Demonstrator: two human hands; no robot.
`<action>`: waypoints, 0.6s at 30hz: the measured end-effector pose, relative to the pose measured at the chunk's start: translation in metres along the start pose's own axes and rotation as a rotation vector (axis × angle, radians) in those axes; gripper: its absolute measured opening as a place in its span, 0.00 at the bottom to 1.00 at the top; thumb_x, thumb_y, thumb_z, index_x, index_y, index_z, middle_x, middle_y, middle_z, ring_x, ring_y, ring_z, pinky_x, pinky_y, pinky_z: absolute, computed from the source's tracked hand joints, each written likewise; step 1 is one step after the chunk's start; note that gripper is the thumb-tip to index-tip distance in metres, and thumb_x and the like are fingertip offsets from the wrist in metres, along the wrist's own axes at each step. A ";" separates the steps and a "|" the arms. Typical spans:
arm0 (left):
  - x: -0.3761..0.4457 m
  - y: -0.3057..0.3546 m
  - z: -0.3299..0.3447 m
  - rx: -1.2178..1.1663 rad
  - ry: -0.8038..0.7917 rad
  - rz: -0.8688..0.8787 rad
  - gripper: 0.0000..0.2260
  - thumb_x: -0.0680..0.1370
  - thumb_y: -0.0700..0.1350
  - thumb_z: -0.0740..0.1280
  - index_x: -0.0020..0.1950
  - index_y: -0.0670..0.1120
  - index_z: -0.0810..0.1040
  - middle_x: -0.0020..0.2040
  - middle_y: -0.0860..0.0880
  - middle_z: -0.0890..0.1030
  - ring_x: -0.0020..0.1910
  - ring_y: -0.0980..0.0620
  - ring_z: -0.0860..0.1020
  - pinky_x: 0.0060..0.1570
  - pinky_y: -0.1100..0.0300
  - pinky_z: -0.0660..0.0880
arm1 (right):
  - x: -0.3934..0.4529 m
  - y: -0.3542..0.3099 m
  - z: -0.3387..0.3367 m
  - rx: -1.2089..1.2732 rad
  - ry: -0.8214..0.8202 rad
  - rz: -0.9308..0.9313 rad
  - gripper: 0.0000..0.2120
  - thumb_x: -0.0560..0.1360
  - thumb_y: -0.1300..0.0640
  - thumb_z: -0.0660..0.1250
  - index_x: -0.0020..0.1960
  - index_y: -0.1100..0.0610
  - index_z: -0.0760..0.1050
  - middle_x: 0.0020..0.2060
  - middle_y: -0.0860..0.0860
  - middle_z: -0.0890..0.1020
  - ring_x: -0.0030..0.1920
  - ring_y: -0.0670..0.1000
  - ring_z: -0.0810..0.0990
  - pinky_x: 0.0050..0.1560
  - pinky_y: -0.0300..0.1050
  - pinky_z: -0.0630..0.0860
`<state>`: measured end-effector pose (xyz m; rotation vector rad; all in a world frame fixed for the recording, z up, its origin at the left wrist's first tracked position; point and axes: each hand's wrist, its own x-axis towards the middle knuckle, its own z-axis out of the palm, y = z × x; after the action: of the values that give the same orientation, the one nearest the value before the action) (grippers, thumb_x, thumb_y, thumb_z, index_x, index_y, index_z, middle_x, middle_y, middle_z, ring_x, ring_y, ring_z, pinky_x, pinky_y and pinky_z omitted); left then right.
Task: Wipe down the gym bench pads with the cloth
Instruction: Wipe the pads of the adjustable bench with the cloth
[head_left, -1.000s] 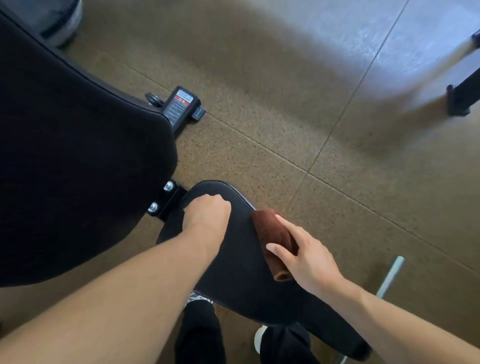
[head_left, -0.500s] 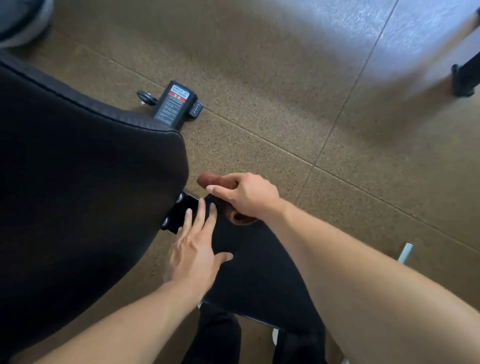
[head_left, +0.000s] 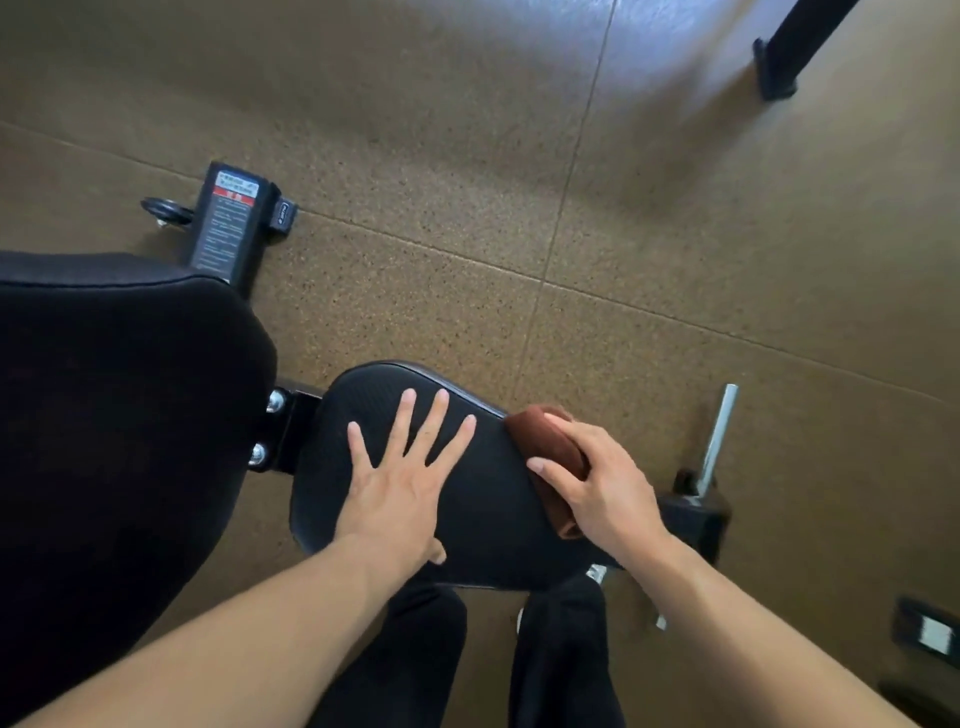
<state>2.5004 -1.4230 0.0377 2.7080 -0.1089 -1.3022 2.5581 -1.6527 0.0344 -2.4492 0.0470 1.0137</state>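
The small black seat pad (head_left: 488, 499) lies below me in the middle of the view. The large black back pad (head_left: 119, 415) fills the left side, joined to it by a bolted bracket (head_left: 283, 431). My left hand (head_left: 405, 483) lies flat on the seat pad with its fingers spread and straight. My right hand (head_left: 602, 483) grips a folded brown cloth (head_left: 550, 447) and presses it on the seat pad's right edge. Part of the cloth is hidden under my fingers.
The bench's front foot with a warning label and a wheel (head_left: 228, 223) stands on the brown speckled floor (head_left: 519, 182). A metal pin and black frame part (head_left: 701, 493) sit right of the seat. Another machine's black leg (head_left: 784, 57) is at top right. My dark trouser legs (head_left: 467, 660) are below.
My right hand has carried the cloth from the seat pad's far left end to its right edge. My left hand has slid onto the middle of the pad with its fingers spread wider.
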 end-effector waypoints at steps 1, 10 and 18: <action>0.000 0.001 0.002 0.029 0.027 -0.018 0.65 0.67 0.64 0.77 0.76 0.57 0.22 0.75 0.49 0.20 0.75 0.40 0.23 0.73 0.26 0.46 | 0.005 -0.008 0.004 -0.033 0.020 0.003 0.26 0.76 0.30 0.64 0.73 0.33 0.71 0.71 0.37 0.74 0.73 0.46 0.70 0.68 0.53 0.70; 0.000 0.008 -0.002 0.088 0.043 -0.061 0.63 0.63 0.65 0.79 0.81 0.56 0.35 0.80 0.50 0.29 0.78 0.41 0.29 0.72 0.28 0.57 | 0.058 -0.063 0.023 -0.013 -0.089 -0.151 0.22 0.79 0.30 0.60 0.72 0.32 0.71 0.66 0.42 0.80 0.67 0.54 0.78 0.59 0.53 0.74; -0.001 0.012 -0.002 0.038 0.060 -0.113 0.68 0.58 0.64 0.82 0.80 0.62 0.33 0.80 0.55 0.29 0.79 0.45 0.31 0.69 0.27 0.60 | 0.006 0.011 0.012 0.106 0.094 -0.135 0.20 0.81 0.39 0.64 0.72 0.38 0.73 0.69 0.45 0.77 0.70 0.54 0.74 0.68 0.56 0.71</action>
<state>2.5017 -1.4348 0.0417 2.8207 0.0265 -1.2580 2.5529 -1.6561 0.0185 -2.3671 -0.0318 0.8166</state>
